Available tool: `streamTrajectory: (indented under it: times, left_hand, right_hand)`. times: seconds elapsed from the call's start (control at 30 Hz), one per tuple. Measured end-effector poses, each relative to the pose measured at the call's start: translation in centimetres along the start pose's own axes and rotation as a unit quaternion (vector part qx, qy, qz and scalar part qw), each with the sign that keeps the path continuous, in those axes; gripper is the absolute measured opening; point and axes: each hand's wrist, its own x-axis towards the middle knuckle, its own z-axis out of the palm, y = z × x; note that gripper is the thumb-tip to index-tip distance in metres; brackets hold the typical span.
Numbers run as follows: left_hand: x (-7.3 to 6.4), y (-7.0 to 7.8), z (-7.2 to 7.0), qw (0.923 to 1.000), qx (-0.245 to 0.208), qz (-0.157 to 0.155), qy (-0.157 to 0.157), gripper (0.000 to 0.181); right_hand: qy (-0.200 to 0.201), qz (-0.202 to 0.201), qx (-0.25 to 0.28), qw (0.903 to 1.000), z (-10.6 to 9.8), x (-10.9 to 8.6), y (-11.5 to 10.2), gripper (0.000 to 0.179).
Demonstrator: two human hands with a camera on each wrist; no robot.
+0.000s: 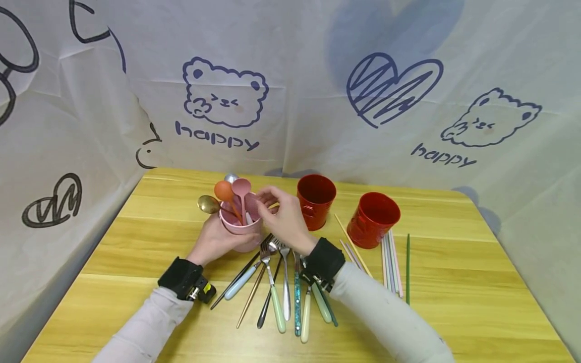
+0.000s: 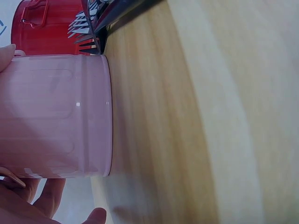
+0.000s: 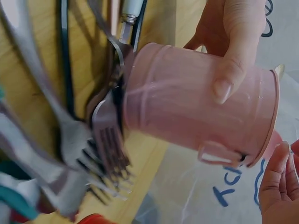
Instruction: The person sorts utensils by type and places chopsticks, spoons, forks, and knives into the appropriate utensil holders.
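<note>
My left hand (image 1: pixel 220 239) grips a pink metal bucket (image 1: pixel 247 242) from its left side, with the thumb across the front. Several spoons stand in it: an orange one (image 1: pixel 223 190), a pink one (image 1: pixel 241 186), a gold one (image 1: pixel 208 204) and a silver one (image 1: pixel 231 178). The right hand (image 1: pixel 286 217) is at the bucket's right rim, fingers loosely bent, with no utensil visible in it. Only its fingertips show in the right wrist view. In front of the bucket lie several forks (image 1: pixel 285 282), their tines near its base (image 2: pixel 96 116).
Two red buckets (image 1: pixel 316 201) (image 1: pixel 374 220) stand to the right. Chopsticks (image 1: pixel 391 264) lie in front of them, with a green one (image 1: pixel 408 267) further right. A light blue handle (image 1: pixel 242 281) and dark handles fan toward the near edge. White sheeting (image 1: pixel 313 126) rises behind the wooden table (image 1: pixel 458 282).
</note>
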Motion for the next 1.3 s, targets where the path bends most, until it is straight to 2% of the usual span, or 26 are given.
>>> streamTrajectory:
  times: [0.13,0.27,0.43,0.67,0.9,1.2,1.3]
  left_hand:
    - [0.0,0.0,0.0,0.9998,-0.010,0.016,-0.002,0.080]
    - [0.0,-0.1,0.0,0.9996,-0.025,0.012,0.002,0.081]
    - [-0.2,-0.1,0.0,0.9996,-0.029,0.003,0.005,0.087]
    - [-0.2,0.0,0.0,0.9997,-0.025,0.007,0.003,0.086]
    - [0.0,0.0,-0.1,0.9998,-0.016,0.015,-0.003,0.084]
    - [0.0,0.0,-0.1,0.9999,-0.012,0.012,-0.004,0.085]
    - [-0.1,0.2,-0.1,0.9999,-0.013,0.007,-0.005,0.085]
  right_hand:
    - [0.012,0.014,-0.002,0.9998,-0.8,-0.7,1.0,0.014]
    - [0.017,0.026,0.000,0.9995,-1.7,-1.5,1.9,0.012]
    - [0.004,0.049,-0.007,0.9988,-3.0,-2.8,2.5,0.014]
    - [-0.062,0.089,-0.034,0.9935,-5.2,-5.1,3.7,0.014]
    - [-0.146,0.104,-0.096,0.9791,-6.8,-7.6,4.7,0.016]
    - [-0.171,0.097,-0.148,0.9693,-7.6,-9.9,5.3,0.010]
    - [-0.192,0.100,-0.154,0.9640,-7.7,-10.6,5.4,0.011]
